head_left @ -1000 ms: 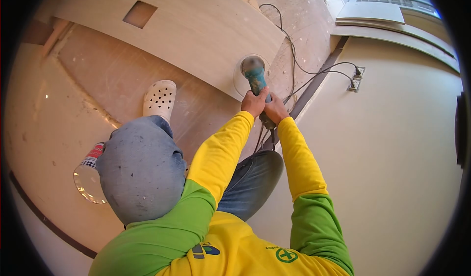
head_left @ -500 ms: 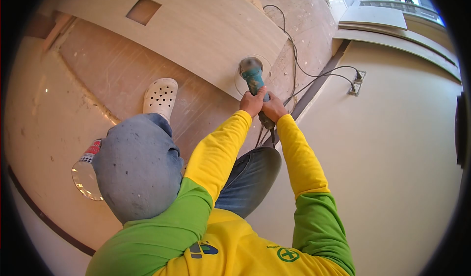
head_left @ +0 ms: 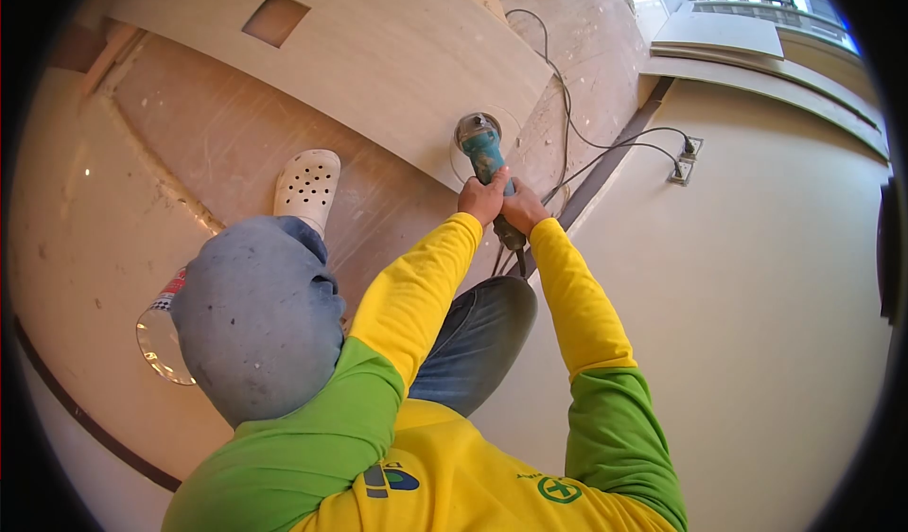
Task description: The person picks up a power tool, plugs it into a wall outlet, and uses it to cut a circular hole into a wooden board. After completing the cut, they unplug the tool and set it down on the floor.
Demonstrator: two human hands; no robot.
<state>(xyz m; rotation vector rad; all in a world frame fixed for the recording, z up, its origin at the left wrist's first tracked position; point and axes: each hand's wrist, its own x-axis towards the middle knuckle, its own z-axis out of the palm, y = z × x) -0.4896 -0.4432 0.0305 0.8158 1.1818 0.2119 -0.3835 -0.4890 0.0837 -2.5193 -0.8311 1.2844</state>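
Both my hands grip a teal and black angle grinder [head_left: 484, 154], its head towards the far side and its cord end towards me. My left hand [head_left: 481, 199] wraps round the body, its thumb along the top. Behind it on the right side, my right hand [head_left: 523, 208] closes round the rear of the body. The grinder's head is over a pale board [head_left: 397, 78] near its right end, where a thin circle is marked or cut around it. Whether the disc touches the board is hidden beneath the head. Further left, the board has a square cutout [head_left: 276, 20].
Black cords [head_left: 567, 97] loop over the dusty floor to a wall socket [head_left: 688, 160] on the right. A clear container with a red label [head_left: 163, 343] stands by my left knee. My left foot wears a white clog [head_left: 307, 187]. Boards [head_left: 719, 35] are stacked at the upper right.
The grinder and both hands have shifted very slightly left, and the grinder's head looks sharper now. The grip stays the same.
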